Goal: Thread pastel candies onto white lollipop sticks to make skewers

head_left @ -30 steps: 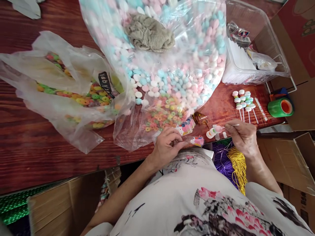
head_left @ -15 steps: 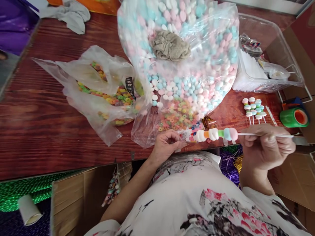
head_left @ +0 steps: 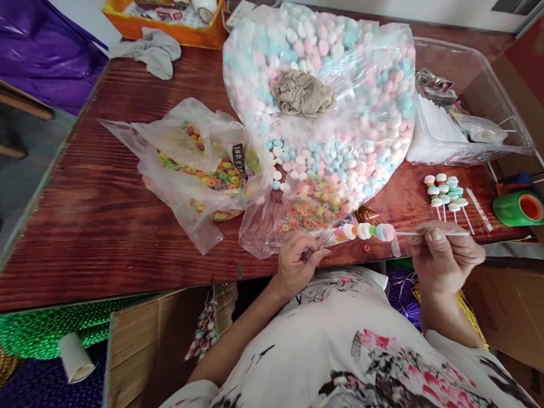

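My right hand (head_left: 446, 255) is closed in a pinch around the white stick of a candy skewer (head_left: 366, 231). White, pink and blue marshmallows alternate with orange and green rings on it, and it points left. My left hand (head_left: 300, 260) is closed at the near table edge, gripping a small clear printed plastic bag (head_left: 329, 235). The skewer's left end overlaps the bag; whether it is inside I cannot tell. Just behind the hands lies a large clear bag of pastel marshmallows (head_left: 340, 147), with coloured cereal rings (head_left: 317, 204) at its near side.
An open bag of cereal rings (head_left: 199, 164) lies left. A brown cloth (head_left: 304, 93) rests on the marshmallow bag. Finished skewers (head_left: 444, 192), green tape (head_left: 516, 208) and a clear bin (head_left: 471, 136) are at right. An orange box (head_left: 170, 31) and grey cloth (head_left: 157, 54) sit behind.
My right hand has moved left with the skewer, bringing its tip closer to my left hand and over the printed bag. The whole view has shifted slightly.
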Demonstrator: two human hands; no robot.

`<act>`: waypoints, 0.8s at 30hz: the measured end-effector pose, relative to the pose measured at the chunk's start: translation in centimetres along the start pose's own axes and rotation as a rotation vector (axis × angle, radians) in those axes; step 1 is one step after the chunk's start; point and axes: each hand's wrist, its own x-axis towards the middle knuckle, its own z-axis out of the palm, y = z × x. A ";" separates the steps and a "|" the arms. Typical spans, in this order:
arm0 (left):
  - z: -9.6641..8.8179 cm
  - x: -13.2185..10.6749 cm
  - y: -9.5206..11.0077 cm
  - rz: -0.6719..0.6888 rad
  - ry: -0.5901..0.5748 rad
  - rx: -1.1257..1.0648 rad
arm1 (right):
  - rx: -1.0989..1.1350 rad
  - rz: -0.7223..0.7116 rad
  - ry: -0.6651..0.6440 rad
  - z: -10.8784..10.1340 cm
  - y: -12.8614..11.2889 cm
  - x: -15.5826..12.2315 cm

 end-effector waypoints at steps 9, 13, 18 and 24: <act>-0.1 -0.2 -0.3 0.181 -0.066 0.172 | 0.202 0.206 -0.111 0.0 1.4 -0.4; -0.1 0.0 -0.4 0.245 -0.075 0.178 | 0.107 0.097 -0.080 -0.2 1.8 -0.9; -0.3 0.1 -0.4 0.237 -0.041 0.130 | 0.056 0.071 -0.047 -0.3 1.5 -0.5; -0.6 -0.2 -0.8 0.028 -0.071 -0.045 | 0.269 0.213 0.011 -0.8 1.0 1.5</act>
